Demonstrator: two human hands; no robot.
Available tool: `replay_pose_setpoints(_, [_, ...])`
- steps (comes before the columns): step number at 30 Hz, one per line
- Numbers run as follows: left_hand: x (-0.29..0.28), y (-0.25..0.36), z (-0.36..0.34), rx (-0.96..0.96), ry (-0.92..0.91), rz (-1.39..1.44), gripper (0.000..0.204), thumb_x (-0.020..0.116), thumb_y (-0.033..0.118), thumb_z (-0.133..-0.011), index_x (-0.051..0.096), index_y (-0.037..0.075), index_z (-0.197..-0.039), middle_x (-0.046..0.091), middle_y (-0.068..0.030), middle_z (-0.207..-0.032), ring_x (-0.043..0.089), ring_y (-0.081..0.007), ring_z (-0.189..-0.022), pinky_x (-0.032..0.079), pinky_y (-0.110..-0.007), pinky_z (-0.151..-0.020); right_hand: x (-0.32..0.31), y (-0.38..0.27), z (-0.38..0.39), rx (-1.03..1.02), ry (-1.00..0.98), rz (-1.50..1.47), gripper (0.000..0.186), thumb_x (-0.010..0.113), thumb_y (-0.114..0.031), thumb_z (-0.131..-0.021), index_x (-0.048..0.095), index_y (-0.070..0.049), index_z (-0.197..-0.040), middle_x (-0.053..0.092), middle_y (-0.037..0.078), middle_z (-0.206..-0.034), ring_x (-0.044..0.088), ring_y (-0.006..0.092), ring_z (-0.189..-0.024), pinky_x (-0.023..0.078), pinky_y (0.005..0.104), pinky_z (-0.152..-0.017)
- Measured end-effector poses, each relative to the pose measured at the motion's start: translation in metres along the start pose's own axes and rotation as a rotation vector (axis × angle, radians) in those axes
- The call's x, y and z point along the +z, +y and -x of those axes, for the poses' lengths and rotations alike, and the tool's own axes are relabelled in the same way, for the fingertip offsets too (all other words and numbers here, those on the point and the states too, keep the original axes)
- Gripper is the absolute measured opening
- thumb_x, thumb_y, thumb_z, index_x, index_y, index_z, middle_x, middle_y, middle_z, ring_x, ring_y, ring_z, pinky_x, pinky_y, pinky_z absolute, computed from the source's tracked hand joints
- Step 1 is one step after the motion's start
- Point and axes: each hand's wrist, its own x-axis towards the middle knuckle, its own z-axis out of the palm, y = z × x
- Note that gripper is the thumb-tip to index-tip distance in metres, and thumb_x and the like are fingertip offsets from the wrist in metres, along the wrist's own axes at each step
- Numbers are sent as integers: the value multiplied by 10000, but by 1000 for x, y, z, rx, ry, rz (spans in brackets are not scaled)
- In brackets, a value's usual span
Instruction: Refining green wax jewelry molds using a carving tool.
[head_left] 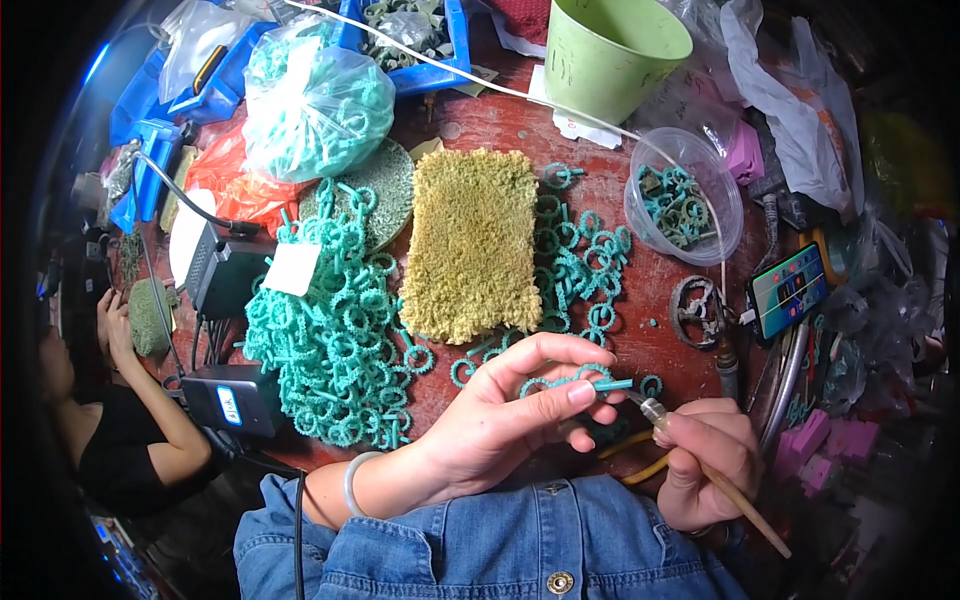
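Observation:
My left hand (515, 410), at lower centre, pinches teal toothed rings joined to a short stick (607, 385) between thumb and fingers. My right hand (705, 460) grips a slim tool with a wooden handle (745, 515), its metal tip (638, 397) reaching up beside the teal piece. Above my hands lies a rough yellow pad (470, 240). A large heap of similar teal rings (330, 350) spreads to its left, with a white paper square (292, 268) on it, and a smaller pile (585, 260) lies to its right.
Around them are a bagged teal batch (320, 110), blue bins (455, 45), a green bucket (610, 80), a clear tub (730, 215), a phone (785, 285), pink blocks (800, 450) and black boxes (230, 400) with cables. Another person (170, 450) works at the far left.

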Motion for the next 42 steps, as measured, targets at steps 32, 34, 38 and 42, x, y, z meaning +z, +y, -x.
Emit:
replay_pose_setpoints(32, [1,-2,1,2,-58,-307,229,589,-14,-891,583,-7,-1120,573,-106,-1120,609,-157,-922,552,-277,-691,6,5,5,159,149,-133,255,555,-222,-945,580,28,-897,547,75,-718,505,139,-566,396,242,-514])
replay_pose_setpoints(34, [0,-2,1,0,-62,-300,237,586,-12,-894,581,-9,-1131,578,-105,-1108,613,-158,-908,550,-275,-687,6,5,4,155,148,-130,253,554,-219,-946,580,27,-895,549,76,-721,504,138,-563,396,241,-513])
replay_pose_setpoints(38, [-1,-3,0,-3,-81,-313,240,588,-7,-894,580,-13,-1134,586,-102,-1082,617,-160,-906,547,-271,-685,5,6,5,175,141,-144,247,551,-217,-947,578,23,-897,550,74,-726,502,135,-564,394,238,-514])
replay_pose_setpoints(42, [-1,-3,0,-17,-78,-296,238,589,8,-899,580,-17,-1135,598,-97,-1054,621,-160,-898,543,-267,-682,5,6,6,225,166,-213,245,556,-219,-945,579,19,-894,549,68,-725,493,130,-564,389,235,-517])
